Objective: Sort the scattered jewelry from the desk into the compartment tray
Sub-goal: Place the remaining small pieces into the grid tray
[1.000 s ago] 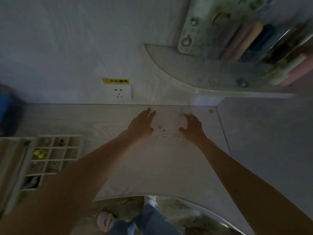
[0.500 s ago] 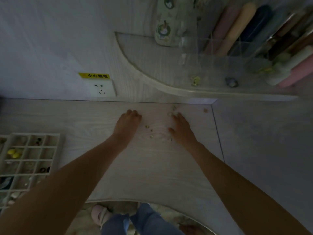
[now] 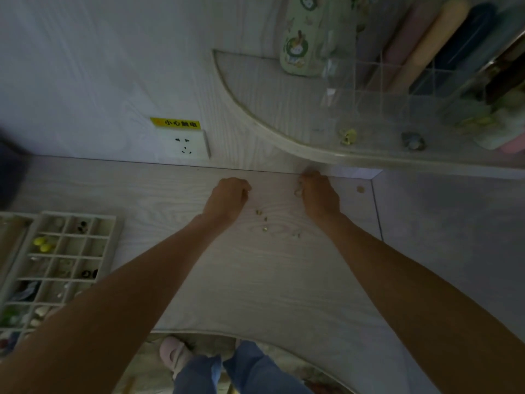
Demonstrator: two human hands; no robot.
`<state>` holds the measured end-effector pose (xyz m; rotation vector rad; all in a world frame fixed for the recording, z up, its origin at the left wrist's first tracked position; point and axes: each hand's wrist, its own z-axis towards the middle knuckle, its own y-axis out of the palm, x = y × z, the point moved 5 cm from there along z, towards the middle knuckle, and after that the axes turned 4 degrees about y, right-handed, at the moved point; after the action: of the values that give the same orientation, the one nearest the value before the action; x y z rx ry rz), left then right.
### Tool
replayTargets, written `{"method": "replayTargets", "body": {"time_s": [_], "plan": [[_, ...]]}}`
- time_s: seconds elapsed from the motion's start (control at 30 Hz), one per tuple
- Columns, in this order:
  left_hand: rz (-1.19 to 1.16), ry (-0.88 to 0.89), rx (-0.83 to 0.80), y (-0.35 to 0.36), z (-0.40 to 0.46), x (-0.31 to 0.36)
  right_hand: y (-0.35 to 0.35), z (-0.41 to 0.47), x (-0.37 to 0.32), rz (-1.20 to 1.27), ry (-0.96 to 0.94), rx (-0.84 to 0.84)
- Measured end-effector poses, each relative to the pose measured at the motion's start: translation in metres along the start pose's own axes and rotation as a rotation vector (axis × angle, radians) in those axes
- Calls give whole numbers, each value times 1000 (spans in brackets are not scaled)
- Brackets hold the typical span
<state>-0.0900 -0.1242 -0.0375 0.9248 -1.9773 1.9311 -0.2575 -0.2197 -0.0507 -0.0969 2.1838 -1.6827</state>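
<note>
On desk [image 3: 199, 280], both hands now curled; earlier flat.

Landmark: wall socket [image 3: 189, 145], set in the wall at the desk's [image 3: 255, 280] back edge. Compartment tray [image 3: 112, 245] on the desk, left of and nearer than the socket. Loose jewelry pieces [image 3: 262, 220] on the desk, right of and in front of it. Left hand [image 3: 227, 199] just left of the pieces, right hand [image 3: 319, 194] just right. Shelf [image 3: 272, 89] up and right of the socket.
</note>
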Motion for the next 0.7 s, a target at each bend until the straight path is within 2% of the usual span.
{"method": "replayTargets", "body": {"time_s": [0.17,0.27,0.33,0.4,0.47,0.57,0.7], "plan": [[-320,-138,59,-11,-8,-11,3,7,0,-35,-34,57],[-591,-231,120,-21,-22,-20,-4,2,-7,-73,-65,95],[-743,-248,148,-30,-34,-23,-12,-5,-15,14,-90,126],[-820,-232,152,-41,-48,-23,-20,-16,-27,236,-91,154],[-843,-198,160,-52,-61,-24,-19,-28,-45,500,-42,68],[-814,-161,189,-72,-80,-35,-3,-46,-78,945,117,-202],[-710,-143,229,-103,-108,-70,10,-68,-125,1062,100,-349]]}}
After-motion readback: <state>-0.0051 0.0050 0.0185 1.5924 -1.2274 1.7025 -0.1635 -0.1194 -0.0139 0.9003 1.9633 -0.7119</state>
